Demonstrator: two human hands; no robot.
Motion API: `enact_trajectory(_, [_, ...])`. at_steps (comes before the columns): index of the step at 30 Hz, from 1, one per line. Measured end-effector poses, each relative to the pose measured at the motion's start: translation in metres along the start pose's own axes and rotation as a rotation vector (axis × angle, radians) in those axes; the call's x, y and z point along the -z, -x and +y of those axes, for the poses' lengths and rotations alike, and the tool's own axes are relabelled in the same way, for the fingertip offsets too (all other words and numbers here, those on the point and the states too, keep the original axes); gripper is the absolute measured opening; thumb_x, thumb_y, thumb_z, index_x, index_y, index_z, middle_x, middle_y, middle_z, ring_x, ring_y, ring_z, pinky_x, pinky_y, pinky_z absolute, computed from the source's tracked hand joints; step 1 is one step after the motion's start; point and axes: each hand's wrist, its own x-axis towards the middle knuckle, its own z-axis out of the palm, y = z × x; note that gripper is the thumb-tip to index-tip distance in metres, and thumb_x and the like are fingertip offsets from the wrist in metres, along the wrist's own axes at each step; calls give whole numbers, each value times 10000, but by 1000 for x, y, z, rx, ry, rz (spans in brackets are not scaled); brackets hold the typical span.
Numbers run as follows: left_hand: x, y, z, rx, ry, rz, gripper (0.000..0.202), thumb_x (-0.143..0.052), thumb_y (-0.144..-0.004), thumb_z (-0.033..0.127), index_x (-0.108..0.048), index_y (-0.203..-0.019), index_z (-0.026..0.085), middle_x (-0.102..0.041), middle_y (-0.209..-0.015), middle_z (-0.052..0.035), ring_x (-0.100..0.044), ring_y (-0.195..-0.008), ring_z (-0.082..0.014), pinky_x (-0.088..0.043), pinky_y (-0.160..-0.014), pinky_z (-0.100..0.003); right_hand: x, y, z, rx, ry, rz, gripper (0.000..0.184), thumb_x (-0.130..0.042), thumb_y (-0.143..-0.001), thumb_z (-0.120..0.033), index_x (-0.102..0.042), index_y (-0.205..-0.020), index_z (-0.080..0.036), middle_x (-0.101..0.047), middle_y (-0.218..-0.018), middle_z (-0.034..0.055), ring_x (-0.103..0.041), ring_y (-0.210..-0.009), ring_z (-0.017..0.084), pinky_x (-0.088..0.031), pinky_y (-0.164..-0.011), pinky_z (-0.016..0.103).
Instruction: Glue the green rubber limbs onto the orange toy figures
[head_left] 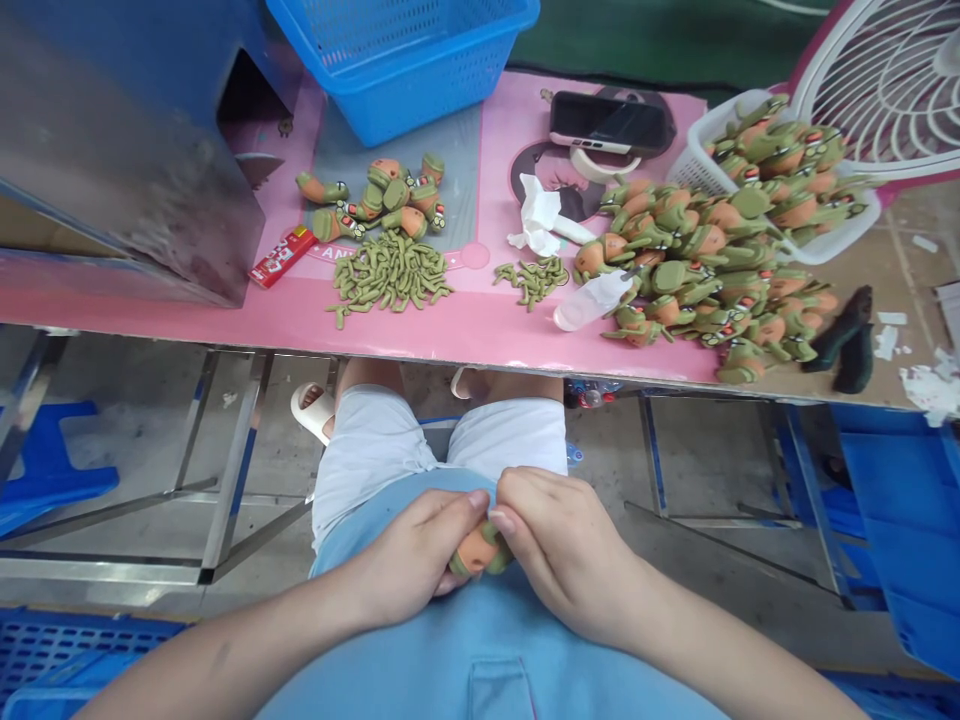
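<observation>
Just above my lap, my left hand (412, 550) is closed around a small green-and-orange toy figure (477, 552), which is partly covered by the fingers. My right hand (566, 545) is closed against the other side of the same figure, thumb and fingers pressed together; any small part inside it is hidden. On the pink table ahead lies a heap of thin green pieces (390, 275), with a smaller pile of them (534, 282) to its right. Several similar figures (390, 195) rest behind the larger heap. A big pile of figures (697, 260) covers the table's right part.
A translucent bottle (589, 302) and crumpled tissue (538, 215) lie near the small pile. Behind are a phone (613, 122), a blue basket (420, 85) and a white basket (697, 150) of figures. A metal box (127, 150) stands left, a fan (885, 90) right.
</observation>
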Motion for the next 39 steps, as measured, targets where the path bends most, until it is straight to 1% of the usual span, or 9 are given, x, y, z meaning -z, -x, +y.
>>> enact_trajectory(10, [1,1,-8,78,-12,-109,418,-318,-777,501,-374,-474,218,-285,-386,70,-236,-399,-100,-215,-426,-247,-2,-1,0,-5,-41,-8,362,-168,-985,-293,-288,-656,-202,-365,-553,-36,-363,-470,103,-286,-466,213])
enact_trajectory(16, [1,-1,-8,-26,-124,-13,389,-303,-790,522,-374,-554,221,-304,-476,70,-285,-440,-108,-249,-428,-241,-1,-1,4,32,-128,80,418,-141,-975,-375,-327,-648,-194,-358,-562,-29,-370,-501,116,-288,-482,233])
enact_trajectory(18, [4,-4,-6,-186,-201,7,395,-287,-826,499,-367,-558,221,-322,-492,63,-313,-454,-114,-269,-444,-241,2,-3,18,-2,-192,260,449,-151,-957,-457,-392,-685,-193,-369,-580,-27,-389,-514,120,-306,-484,230])
enact_trajectory(22, [12,-8,-3,-558,-362,153,355,-302,-869,456,-361,-605,226,-362,-505,58,-350,-456,-123,-298,-501,-250,13,-21,66,-263,-131,951,298,-391,-864,-499,-410,-890,-203,-440,-785,19,-467,-661,155,-394,-580,267])
enact_trajectory(24, [15,-9,-4,-703,-429,273,337,-342,-859,485,-432,-670,221,-424,-576,37,-390,-506,-135,-322,-547,-256,15,-35,90,-331,-121,1039,370,-489,-797,-479,-369,-1000,-194,-433,-964,79,-480,-763,178,-414,-651,307])
enact_trajectory(28, [18,-10,-8,-853,-487,401,371,-324,-856,519,-522,-826,207,-518,-704,-18,-472,-614,-164,-364,-607,-269,8,-56,116,-408,-167,988,583,-548,-709,-493,-327,-1122,-146,-388,-1141,169,-481,-929,240,-436,-729,363])
enact_trajectory(33, [25,-8,-1,-948,-607,341,373,-305,-871,488,-498,-872,169,-522,-693,-40,-484,-589,-159,-394,-572,-265,-2,-63,126,-460,-198,919,625,-563,-685,-485,-353,-1135,-105,-423,-1124,186,-484,-990,271,-430,-811,405])
enact_trajectory(36, [24,-5,3,-878,-531,332,400,-344,-839,540,-492,-842,168,-527,-688,-42,-489,-593,-158,-402,-573,-271,-3,-65,131,-484,-202,894,528,-548,-700,-476,-404,-1065,-123,-481,-1026,152,-510,-922,262,-430,-804,414])
enact_trajectory(39, [18,-4,2,-670,-177,320,383,-401,-803,576,-470,-793,200,-516,-605,12,-436,-496,-116,-356,-480,-235,-2,-66,128,-489,-194,918,472,-533,-714,-491,-404,-1007,-146,-486,-973,130,-496,-926,269,-409,-822,435])
